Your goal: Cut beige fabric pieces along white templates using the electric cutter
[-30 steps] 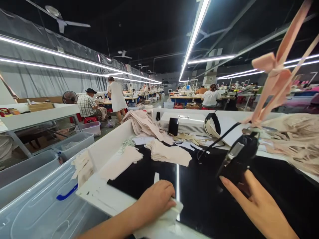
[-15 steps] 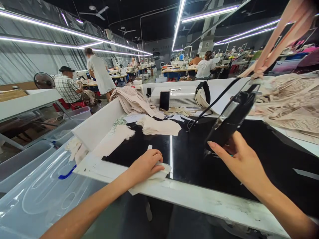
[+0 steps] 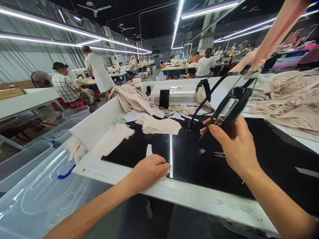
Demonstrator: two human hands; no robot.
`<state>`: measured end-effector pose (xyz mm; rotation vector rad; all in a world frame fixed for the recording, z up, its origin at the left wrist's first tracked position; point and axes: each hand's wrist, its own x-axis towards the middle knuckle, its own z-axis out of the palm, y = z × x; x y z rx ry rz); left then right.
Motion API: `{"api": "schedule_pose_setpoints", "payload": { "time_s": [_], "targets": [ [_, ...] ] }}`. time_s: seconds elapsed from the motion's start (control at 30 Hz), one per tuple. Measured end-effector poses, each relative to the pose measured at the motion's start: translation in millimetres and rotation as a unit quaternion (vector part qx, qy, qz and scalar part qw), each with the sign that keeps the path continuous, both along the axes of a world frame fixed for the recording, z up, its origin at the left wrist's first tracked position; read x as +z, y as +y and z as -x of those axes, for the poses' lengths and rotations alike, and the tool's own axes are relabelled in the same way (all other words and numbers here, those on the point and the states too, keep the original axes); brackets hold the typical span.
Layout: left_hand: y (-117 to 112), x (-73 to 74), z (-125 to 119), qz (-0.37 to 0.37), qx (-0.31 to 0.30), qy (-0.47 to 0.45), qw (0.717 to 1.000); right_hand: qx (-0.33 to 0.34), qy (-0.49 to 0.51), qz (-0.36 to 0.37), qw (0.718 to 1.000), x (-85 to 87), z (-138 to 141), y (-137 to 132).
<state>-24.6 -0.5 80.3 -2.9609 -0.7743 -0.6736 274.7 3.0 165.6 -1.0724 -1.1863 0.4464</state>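
My right hand (image 3: 234, 147) is wrapped round a black hand-held tool (image 3: 228, 111) that hangs from a pink ribbon (image 3: 269, 36) with a black cable (image 3: 206, 96) running off it. The tool is tilted, its tip low over the black tabletop (image 3: 199, 159). My left hand (image 3: 149, 171) lies at the table's near edge, fingers curled and pressing a small pale piece of fabric (image 3: 168, 170) flat. A stack of beige fabric pieces (image 3: 159, 126) lies farther back on the black top.
More beige pieces (image 3: 112, 139) lie at the left, lace fabric (image 3: 291, 99) is piled at the right. A white machine (image 3: 178, 94) and a phone (image 3: 164, 99) stand at the back. Clear plastic bins (image 3: 37, 196) sit at my left. Other people work at distant tables.
My right hand has closed round the black tool and lifted it a little. My left hand has drawn the small fabric piece toward the table's near edge. My view has tilted down.
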Motion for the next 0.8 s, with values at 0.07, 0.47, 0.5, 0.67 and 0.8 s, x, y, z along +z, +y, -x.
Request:
{"api": "schedule_pose_setpoints", "payload": {
  "time_s": [0.07, 0.47, 0.5, 0.67, 0.8],
  "targets": [
    [-3, -2.6, 1, -0.007, 0.002, 0.004, 1.000, 0.004, 0.004, -0.015, 1.000, -2.8, 11, 2],
    [-13, -3.4, 0, -0.074, -0.014, 0.008, 0.997, 0.124, 0.152, -0.112, 0.974, -29.2, 85, -6],
    [-13, -3.7, 0, -0.073, -0.014, 0.007, 0.997, 0.124, 0.157, -0.112, 0.973, -30.2, 87, -5],
    [-15, -3.8, -2, -0.074, -0.015, -0.017, 0.997, 0.116, 0.165, -0.102, 0.974, -31.1, 96, -3],
    [-17, -2.3, -2, -0.074, -0.012, -0.030, 0.997, 0.118, 0.164, -0.089, 0.975, -30.4, 101, -5]
  ]
}}
